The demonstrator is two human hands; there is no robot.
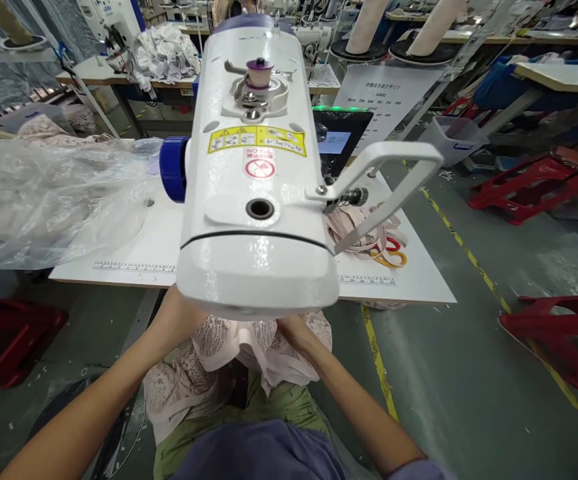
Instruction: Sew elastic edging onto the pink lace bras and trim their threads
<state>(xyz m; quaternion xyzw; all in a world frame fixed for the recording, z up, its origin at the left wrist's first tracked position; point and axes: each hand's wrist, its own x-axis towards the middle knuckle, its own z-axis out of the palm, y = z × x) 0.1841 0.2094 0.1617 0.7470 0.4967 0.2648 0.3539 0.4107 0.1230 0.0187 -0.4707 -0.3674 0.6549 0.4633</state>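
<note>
A white sewing machine (259,267) fills the middle of the head view, its rounded end towards me. Below that end, a pale pink lace garment (213,343) with smooth bands hangs over the table's front edge and onto my lap. My left hand (191,308) reaches under the machine head at the garment's left side; its fingers are hidden. On the other side, my right hand (293,328) is against the lace, with its fingers also out of sight beneath the head. The needle area cannot be seen.
Clear plastic sheeting (59,200) covers the table's left part. Pink straps (353,227) and orange-handled scissors (391,259) lie right of the machine, behind a white lever (409,157). A control screen (336,143) stands farther back. Red stools (559,333) are on the floor.
</note>
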